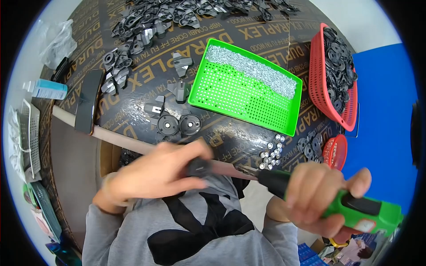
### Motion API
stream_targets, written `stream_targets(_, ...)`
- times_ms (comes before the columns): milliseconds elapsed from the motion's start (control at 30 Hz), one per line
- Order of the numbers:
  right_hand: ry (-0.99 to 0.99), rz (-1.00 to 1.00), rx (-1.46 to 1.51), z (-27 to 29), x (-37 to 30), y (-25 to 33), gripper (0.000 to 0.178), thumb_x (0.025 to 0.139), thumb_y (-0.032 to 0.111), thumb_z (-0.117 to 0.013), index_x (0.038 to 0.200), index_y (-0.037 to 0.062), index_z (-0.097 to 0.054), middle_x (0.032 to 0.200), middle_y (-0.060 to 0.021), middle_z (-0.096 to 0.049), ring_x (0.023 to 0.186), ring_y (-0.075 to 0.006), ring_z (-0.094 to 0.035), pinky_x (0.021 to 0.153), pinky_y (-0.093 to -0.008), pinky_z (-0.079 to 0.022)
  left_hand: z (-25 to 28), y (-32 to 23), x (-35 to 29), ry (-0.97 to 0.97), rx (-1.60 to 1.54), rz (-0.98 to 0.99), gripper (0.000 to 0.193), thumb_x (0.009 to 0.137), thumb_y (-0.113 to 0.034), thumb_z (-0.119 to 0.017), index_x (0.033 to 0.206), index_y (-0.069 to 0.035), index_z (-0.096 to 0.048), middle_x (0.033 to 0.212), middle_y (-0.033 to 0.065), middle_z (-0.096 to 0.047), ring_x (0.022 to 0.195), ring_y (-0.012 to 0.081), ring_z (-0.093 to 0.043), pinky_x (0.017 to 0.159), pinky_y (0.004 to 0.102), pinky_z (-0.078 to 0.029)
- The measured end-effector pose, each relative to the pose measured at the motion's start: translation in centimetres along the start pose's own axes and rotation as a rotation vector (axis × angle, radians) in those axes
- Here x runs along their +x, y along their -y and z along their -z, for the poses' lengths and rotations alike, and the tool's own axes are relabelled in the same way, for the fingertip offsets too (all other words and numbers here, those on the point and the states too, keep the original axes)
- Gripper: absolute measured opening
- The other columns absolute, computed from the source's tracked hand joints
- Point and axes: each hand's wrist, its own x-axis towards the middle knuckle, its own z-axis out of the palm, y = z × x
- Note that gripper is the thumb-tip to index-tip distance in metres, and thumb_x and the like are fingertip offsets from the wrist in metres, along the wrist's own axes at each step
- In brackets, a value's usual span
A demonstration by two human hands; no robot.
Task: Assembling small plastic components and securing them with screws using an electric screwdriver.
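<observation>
Left hand: the left hand (157, 170) is closed around a small dark part (198, 167), held just off the near edge of the workbench (248, 35), above the person's grey top; motion blur hides the part's exact shape.
Right hand: the right hand (317, 195) grips the handle of a green electric screwdriver (355, 208), fingers wrapped round it, index finger raised over the top.
Screwdriver tip: its dark nose and thin bit (248, 171) point left toward the dark part; whether they touch, I cannot tell.
Near edge, middle: two round black discs (179, 125) with pale centres lie side by side, grey brackets (155, 108) just beyond them.
Near edge, right: a cluster of small silver caps (271, 153), then a small red basket (336, 151) with black pieces beside it.
Centre: a green perforated tray (239, 95) holding a band of silver screws (253, 68) along its far side.
Right edge: a long red basket (317, 75) full of black discs.
Far edge: a heap of dark brackets (177, 17).
Left edge: a hammer (86, 102) with its wooden handle running along the near edge, and a small bottle (46, 89).
</observation>
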Motion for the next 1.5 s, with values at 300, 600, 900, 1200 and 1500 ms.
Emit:
stream_targets(300, -0.2, 0.105, -0.035, -0.1, 1.3, -1.3, 0.04, 0.095, 0.024, -0.062, 0.123, 0.0094, -0.037, 0.068, -0.0024, -0.053, 0.055, -0.0137, -0.051, 0.056, -0.0297, -0.046, 2.8, 1.8, -13.2, -0.372, 0.6, 0.579, 0.041, 0.059, -0.02, -0.089, 0.093, -0.004, -0.07, 0.073, 0.0119, -0.063, 0.064, 0.0267, -0.066, 0.056, 0.0354, -0.049)
stream_targets(600, -0.175, 0.129, -0.097, 1.3, 2.2, -2.7, 0.037, 0.099, 0.022, -0.054, 0.128, 0.0064, -0.038, 0.069, -0.0029, -0.05, 0.054, -0.0137, -0.048, 0.056, -0.0306, -0.043, 0.4, -0.4, 0.0, -0.792, 0.85, 0.15, 0.033, 0.061, -0.024, -0.084, 0.082, -0.004, -0.068, 0.084, 0.0088, -0.054, 0.082, 0.0277, -0.053, 0.067, 0.0376, -0.046)
stream_targets(900, -0.333, 0.134, -0.287, 2.9, 3.6, -6.6, 0.034, 0.091, 0.011, -0.059, 0.117, -0.0007, -0.041, 0.059, -0.0052, -0.047, 0.046, -0.014, -0.046, 0.047, -0.0326, -0.045, -0.1, 0.8, 2.4, -0.735, 0.778, 0.15, 0.033, 0.056, -0.013, -0.085, 0.082, -0.004, -0.067, 0.084, 0.0084, -0.053, 0.083, 0.0291, -0.052, 0.069, 0.0396, -0.045)
stream_targets(1200, -0.325, 0.077, -0.339, 3.4, 2.9, -8.4, 0.03, 0.09, 0.01, -0.063, 0.111, 0.0005, -0.044, 0.059, -0.0032, -0.047, 0.044, -0.0122, -0.045, 0.049, -0.0307, -0.047, -0.8, 0.5, 2.4, -0.616, 0.444, -0.177, 0.03, 0.061, -0.005, -0.082, 0.079, -0.003, -0.058, 0.092, 0.0105, -0.064, 0.082, 0.0295, -0.059, 0.07, 0.0362, -0.049)
stream_targets(1500, -0.311, 0.083, -0.384, 3.5, 2.8, -8.7, 0.029, 0.091, 0.011, -0.063, 0.11, 0.001, -0.044, 0.057, -0.0032, -0.048, 0.044, -0.0119, -0.046, 0.049, -0.0309, -0.047, -3.2, 1.0, 3.4, -0.391, -0.392, -0.05, 0.032, 0.086, 0.005, -0.065, 0.114, 0.001, -0.049, 0.088, 0.0068, -0.062, 0.075, 0.0099, -0.064, 0.064, 0.0241, -0.055)
